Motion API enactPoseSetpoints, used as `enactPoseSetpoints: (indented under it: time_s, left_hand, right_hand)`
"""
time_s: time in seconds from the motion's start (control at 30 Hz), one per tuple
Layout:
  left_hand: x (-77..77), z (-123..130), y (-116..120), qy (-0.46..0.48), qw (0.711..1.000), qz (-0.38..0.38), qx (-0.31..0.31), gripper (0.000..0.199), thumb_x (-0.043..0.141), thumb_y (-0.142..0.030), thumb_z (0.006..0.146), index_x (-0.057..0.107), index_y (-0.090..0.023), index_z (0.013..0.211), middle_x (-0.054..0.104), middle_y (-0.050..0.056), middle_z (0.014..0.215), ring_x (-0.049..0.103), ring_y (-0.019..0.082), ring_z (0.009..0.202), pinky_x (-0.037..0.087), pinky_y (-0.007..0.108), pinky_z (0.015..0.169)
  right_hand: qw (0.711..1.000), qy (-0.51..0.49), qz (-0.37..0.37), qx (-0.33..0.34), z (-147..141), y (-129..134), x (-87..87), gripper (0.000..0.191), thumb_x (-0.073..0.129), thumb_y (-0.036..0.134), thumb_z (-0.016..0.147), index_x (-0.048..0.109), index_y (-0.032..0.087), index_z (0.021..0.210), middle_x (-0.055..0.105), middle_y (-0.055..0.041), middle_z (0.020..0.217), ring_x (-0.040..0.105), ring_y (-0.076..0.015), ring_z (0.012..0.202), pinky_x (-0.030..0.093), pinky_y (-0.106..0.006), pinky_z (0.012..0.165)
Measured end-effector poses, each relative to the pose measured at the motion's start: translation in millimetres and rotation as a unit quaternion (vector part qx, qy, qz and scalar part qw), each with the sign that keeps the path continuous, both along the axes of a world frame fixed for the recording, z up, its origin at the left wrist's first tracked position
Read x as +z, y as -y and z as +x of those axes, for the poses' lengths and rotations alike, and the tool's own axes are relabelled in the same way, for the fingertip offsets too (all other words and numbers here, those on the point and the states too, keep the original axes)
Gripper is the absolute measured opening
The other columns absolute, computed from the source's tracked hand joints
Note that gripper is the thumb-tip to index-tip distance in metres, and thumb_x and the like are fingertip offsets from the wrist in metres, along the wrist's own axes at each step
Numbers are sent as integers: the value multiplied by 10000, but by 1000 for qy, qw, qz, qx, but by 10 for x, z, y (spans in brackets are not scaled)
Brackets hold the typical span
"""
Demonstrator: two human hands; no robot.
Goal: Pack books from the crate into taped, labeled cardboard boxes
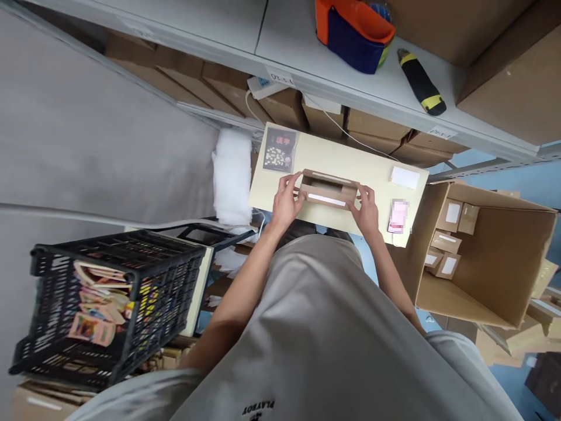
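Observation:
A small brown cardboard box (328, 193) rests on the pale yellow tabletop (337, 151) with its upper side open and a white strip on the wall nearest me. My left hand (287, 203) grips its left end, thumb at the near corner and fingers at the far one. At the opposite end, my right hand (366, 211) pinches the box the same way. What lies inside the box is hard to make out. A dark printed packet (279, 150) lies beyond my left hand. To the right are a white box (404, 177) and a phone with a blurred screen (398, 216).
A large open carton (486, 298) with several small labelled boxes stands at the right. On the left, a black plastic crate (169, 304) holds colourful packets. A tape dispenser (355, 38) and a black-yellow utility knife (421, 82) lie on the shelf (289, 41) above the table.

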State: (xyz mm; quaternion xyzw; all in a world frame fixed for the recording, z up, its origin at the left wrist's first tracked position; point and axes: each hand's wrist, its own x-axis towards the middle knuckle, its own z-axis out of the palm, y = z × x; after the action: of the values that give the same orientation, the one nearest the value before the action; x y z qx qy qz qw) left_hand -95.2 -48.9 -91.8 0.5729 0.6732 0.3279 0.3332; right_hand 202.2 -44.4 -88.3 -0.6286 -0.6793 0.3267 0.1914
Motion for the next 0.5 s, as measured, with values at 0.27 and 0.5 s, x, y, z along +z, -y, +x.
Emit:
enactPoseSetpoints:
  time_s: [0.27, 0.5]
  left_hand:
    - [-5, -73, -160, -46, 998, -47, -7, 171, 706, -282, 1053, 836, -204, 1130, 802, 98, 1226, 779, 210, 900, 616, 328, 928]
    - [41, 0, -340, -72, 990, -119, 31, 127, 758, -230, 1002, 873, -216, 1051, 875, 69, 1183, 824, 248, 892, 590, 343, 917]
  right_hand:
    - [996, 90, 0, -11, -104, 139, -80, 498, 455, 406, 1197, 703, 222, 1587, 575, -184, 1718, 763, -329, 1316, 695, -462, 1061]
    - [981, 191, -25, -41, -357, 192, -75, 613, 291, 304, 1187, 601, 171, 1698, 446, -191, 1837, 826, -371, 1130, 719, -543, 940]
